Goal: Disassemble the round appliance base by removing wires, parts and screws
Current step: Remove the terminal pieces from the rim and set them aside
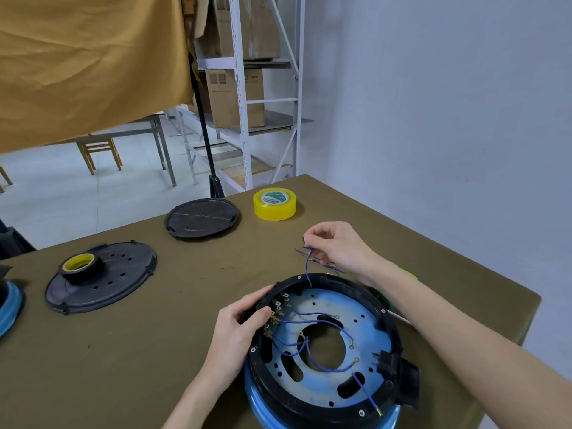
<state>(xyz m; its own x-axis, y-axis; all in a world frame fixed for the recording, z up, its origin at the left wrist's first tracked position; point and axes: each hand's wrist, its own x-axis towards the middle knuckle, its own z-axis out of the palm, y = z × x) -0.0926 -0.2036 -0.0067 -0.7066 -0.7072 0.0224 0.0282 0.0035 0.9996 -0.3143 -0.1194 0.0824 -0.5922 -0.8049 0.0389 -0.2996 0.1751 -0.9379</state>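
- At the table's near edge: round base (325,345), left hand (241,329) grips its rim.
- Right hand (337,246) pinches pulled blue wire (308,267) beyond it.
- Risk: a hard tug snaps terminals; the base slips off the edge.

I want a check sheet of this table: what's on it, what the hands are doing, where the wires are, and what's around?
Surface: table under an olive cloth.
Job's things: round appliance base, black rim, blue inside, at the near edge.
Clutter: yellow tape roll; two black round covers, far one, left one carrying a black tape roll; another blue part at the left edge.
Hands: left hand grips the base rim; right hand pinches a blue wire above the base.
Cables: more blue wires lie inside the base.
Surroundings: metal shelving with cardboard boxes, tan cloth, wooden chair.
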